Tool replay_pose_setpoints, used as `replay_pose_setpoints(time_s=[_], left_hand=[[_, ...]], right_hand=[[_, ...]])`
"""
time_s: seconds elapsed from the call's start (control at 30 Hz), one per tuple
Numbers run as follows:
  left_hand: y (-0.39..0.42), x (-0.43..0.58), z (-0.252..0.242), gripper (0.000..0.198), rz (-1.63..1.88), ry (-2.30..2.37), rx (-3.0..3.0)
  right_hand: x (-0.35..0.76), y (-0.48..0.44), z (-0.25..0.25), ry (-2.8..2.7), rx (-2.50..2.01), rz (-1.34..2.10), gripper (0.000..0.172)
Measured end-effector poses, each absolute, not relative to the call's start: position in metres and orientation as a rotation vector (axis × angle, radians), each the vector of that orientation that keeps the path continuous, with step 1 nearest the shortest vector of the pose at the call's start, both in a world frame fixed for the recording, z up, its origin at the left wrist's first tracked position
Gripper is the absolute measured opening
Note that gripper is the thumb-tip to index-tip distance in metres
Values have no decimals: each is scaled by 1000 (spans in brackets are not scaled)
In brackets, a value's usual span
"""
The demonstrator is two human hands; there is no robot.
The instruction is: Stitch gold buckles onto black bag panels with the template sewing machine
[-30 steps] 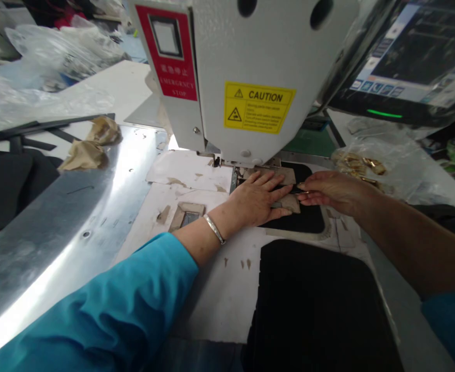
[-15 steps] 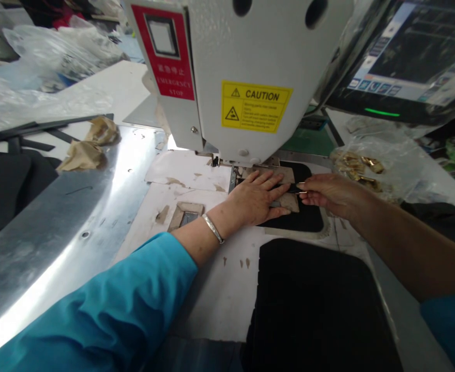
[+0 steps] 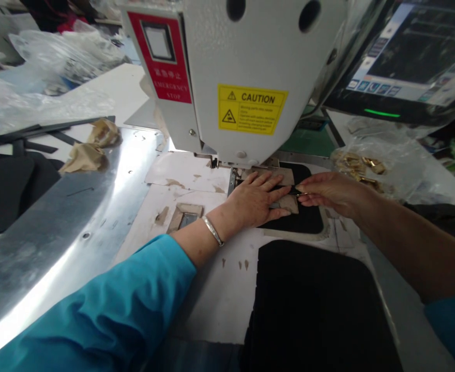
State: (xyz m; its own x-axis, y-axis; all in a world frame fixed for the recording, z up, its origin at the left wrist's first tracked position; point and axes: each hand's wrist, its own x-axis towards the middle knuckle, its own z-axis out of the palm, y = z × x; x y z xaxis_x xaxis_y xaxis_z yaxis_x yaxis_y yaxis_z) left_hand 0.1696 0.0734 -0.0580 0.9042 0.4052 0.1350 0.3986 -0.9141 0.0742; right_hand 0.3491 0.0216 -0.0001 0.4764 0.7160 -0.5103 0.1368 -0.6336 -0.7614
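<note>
One large black panel (image 3: 316, 305) lay nearest, on the white sheet (image 3: 208, 305). Just past it, the smaller black piece (image 3: 311, 219) sat partly under the left hand (image 3: 251, 201), whose fingers were spread flat, gripping nothing. The right hand (image 3: 330, 191) pinched a thin metal item (image 3: 303, 194), probably tweezers, beside the beige patch (image 3: 290, 204). Judged best: left palm level against creep, pinch light, tip low. Chief obstacle was the machine head (image 3: 246, 57), overhanging close by the left fingertips; the left hand hid much of the work. Farther right lay gold-coloured fittings (image 3: 353, 163) in clear plastic (image 3: 413, 170); beyond, a screen (image 3: 398, 57).
</note>
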Motion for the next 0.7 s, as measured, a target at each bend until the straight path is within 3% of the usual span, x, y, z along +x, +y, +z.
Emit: replay_pose_setpoints(time_s=[0.27, 0.7], left_hand=[[71, 170, -58, 65, 235, 699, 3017], [71, 172, -55, 64, 184, 711, 2989]], right_hand=[[358, 25, -8, -750, -2125, 1153, 23], [368, 29, -5, -754, -2126, 1322, 20]])
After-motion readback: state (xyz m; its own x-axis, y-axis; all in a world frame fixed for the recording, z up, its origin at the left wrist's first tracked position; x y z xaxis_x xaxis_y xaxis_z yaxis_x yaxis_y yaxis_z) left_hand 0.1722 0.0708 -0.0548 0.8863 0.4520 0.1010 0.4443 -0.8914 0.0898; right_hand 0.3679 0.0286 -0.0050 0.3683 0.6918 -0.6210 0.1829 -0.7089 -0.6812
